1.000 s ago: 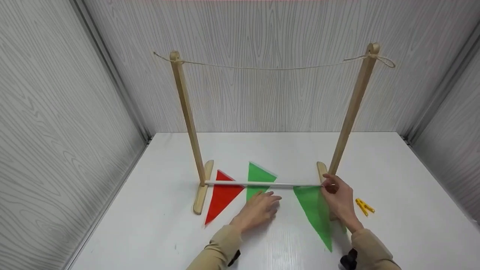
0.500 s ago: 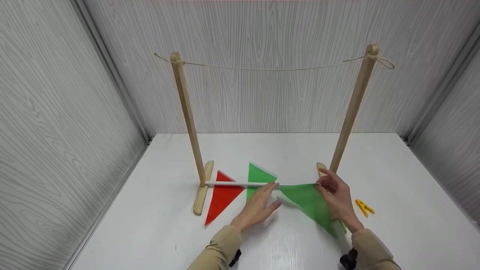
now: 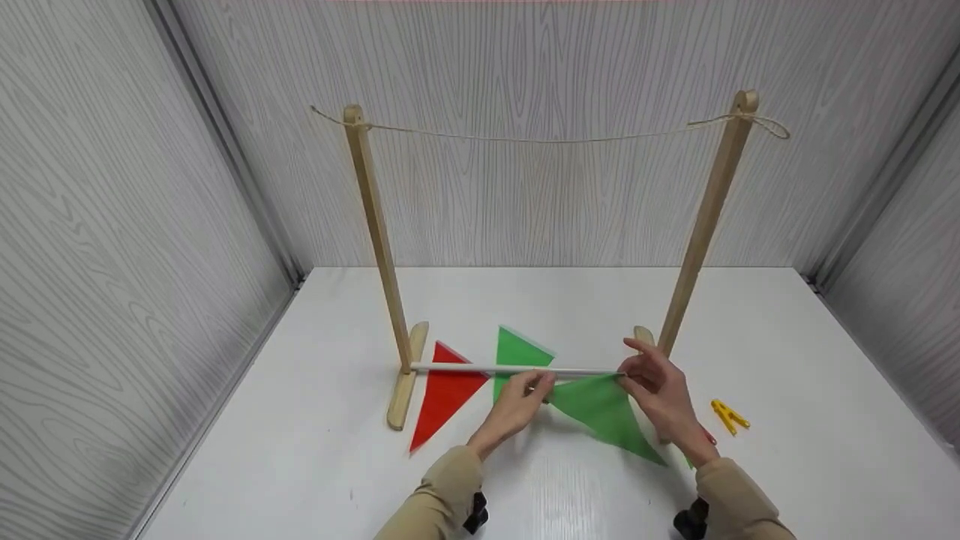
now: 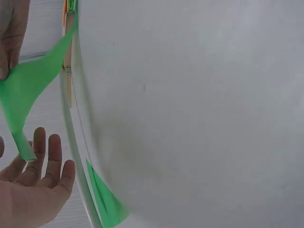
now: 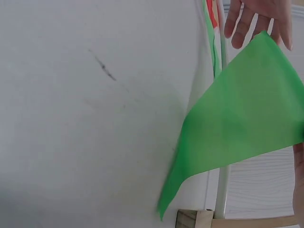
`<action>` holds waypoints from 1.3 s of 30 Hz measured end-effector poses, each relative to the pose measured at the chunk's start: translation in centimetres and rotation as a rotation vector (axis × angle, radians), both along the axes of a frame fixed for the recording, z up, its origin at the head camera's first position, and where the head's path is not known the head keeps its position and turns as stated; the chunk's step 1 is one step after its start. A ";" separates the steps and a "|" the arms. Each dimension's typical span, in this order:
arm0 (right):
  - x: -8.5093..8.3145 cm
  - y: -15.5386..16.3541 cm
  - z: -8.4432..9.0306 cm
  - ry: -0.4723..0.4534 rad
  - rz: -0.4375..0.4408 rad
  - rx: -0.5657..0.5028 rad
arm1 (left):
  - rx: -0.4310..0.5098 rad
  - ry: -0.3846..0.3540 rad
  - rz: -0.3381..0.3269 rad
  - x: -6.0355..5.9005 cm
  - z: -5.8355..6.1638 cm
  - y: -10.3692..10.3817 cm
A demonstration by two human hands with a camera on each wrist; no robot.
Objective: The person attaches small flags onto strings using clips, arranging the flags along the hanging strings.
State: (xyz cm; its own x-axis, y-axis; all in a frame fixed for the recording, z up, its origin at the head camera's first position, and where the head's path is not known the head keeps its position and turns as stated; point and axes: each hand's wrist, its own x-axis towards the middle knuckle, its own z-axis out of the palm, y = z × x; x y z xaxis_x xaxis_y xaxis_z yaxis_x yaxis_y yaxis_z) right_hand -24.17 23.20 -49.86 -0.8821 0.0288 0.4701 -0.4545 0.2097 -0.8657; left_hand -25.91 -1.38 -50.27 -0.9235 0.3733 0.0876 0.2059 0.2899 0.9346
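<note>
My right hand [image 3: 660, 394] pinches one top corner of a green triangular pennant [image 3: 604, 412] between thumb and fingertips, in front of the wooden stand. The pennant's point hangs down near the table. At its other top corner, my left hand [image 3: 517, 405] has its fingertips right at the edge. In the left wrist view the left fingers [image 4: 52, 156] are extended behind the rolled end of the cloth, the thumb apart from it. A second green pennant [image 3: 517, 345] and a red pennant [image 3: 450, 386] lie under the stand's white crossbar [image 3: 457, 367].
Two wooden posts, left [image 3: 379, 240] and right [image 3: 705, 236], carry a sagging string [image 3: 540, 140] tied at both tops. On the white table [image 3: 337, 465], a yellow clothespin [image 3: 727, 416] lies to the right. A red piece [image 3: 709, 435] shows partly behind my right wrist.
My right hand has moved slightly left with the green pennant. My left hand has lifted and brought its fingertips to the pennant's free corner. The red piece has come into view.
</note>
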 end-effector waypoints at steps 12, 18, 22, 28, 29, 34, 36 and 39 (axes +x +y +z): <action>0.0 -0.2 -0.2 -0.025 -0.021 0.000 | 0.168 -0.068 -0.013 -0.2 -0.2 -0.1; 0.1 -0.1 -0.3 -0.025 -0.027 -0.007 | 0.205 -0.104 -0.021 0.0 -0.1 -0.2; 0.1 -0.2 -0.3 -0.024 -0.024 0.004 | 0.245 -0.128 -0.014 0.0 -0.1 -0.3; 0.1 -0.2 -0.1 -0.058 -0.042 0.025 | 0.283 -0.148 0.027 0.1 0.1 -0.4; 0.2 -0.2 0.0 -0.069 -0.047 0.024 | 0.289 -0.148 0.034 0.1 0.1 -0.4; 0.3 -0.2 0.4 -0.141 -0.052 0.030 | 0.296 -0.140 0.084 0.1 0.1 -0.3; 0.4 -0.2 0.5 -0.176 -0.050 0.032 | 0.298 -0.137 0.103 0.1 0.1 -0.2; 0.4 -0.1 0.7 -0.219 -0.055 0.020 | 0.318 -0.138 0.125 0.1 0.2 -0.1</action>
State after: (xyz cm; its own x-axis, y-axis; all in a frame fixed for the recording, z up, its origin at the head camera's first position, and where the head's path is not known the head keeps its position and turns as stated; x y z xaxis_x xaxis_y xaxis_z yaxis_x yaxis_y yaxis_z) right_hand -23.74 23.10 -49.17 -0.9607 0.0724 0.2681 -0.2431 0.2473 -0.9380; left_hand -25.82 -1.43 -50.09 -0.9716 0.2309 0.0522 0.0525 -0.0049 0.9986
